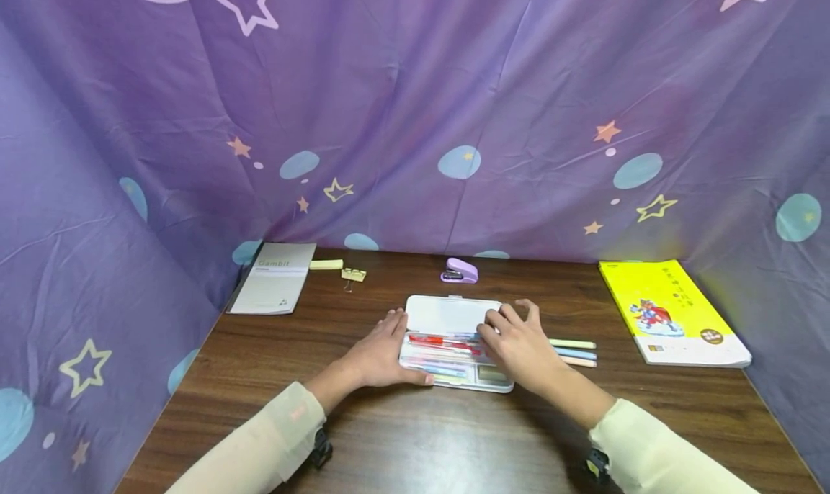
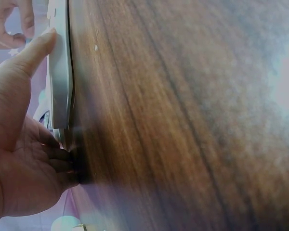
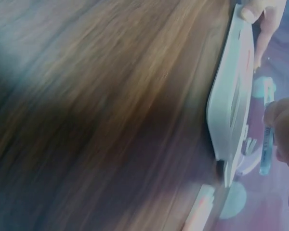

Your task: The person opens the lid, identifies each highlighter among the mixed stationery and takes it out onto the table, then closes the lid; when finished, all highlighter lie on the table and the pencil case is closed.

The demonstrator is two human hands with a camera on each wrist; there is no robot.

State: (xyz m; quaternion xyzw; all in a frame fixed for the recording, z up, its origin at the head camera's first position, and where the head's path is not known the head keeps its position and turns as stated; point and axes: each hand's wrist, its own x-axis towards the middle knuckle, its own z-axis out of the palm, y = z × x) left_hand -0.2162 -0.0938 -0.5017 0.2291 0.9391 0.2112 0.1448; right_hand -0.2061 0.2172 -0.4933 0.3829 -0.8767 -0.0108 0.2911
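Note:
An open white pencil case (image 1: 450,314) lies on the table between both hands, its lid folded back. Inside are a red pen (image 1: 424,340), several other slim pens and a small dark block (image 1: 491,373). My left hand (image 1: 379,353) rests at the case's left end, fingers extended along the side, thumb on the front rim. Over the right part of the case, my right hand (image 1: 521,346) pinches a slim translucent bluish stick (image 3: 267,151) with print on it; its exact kind is unclear. Several pastel pens (image 1: 577,353) lie right of the case, partly hidden by that hand.
At the back stands a purple stapler (image 1: 460,271). A notebook (image 1: 272,278), a pale yellow bar (image 1: 326,265) and a yellow binder clip (image 1: 353,274) lie back left. A yellow book (image 1: 671,310) lies on the right. Purple curtains (image 1: 415,119) enclose the table.

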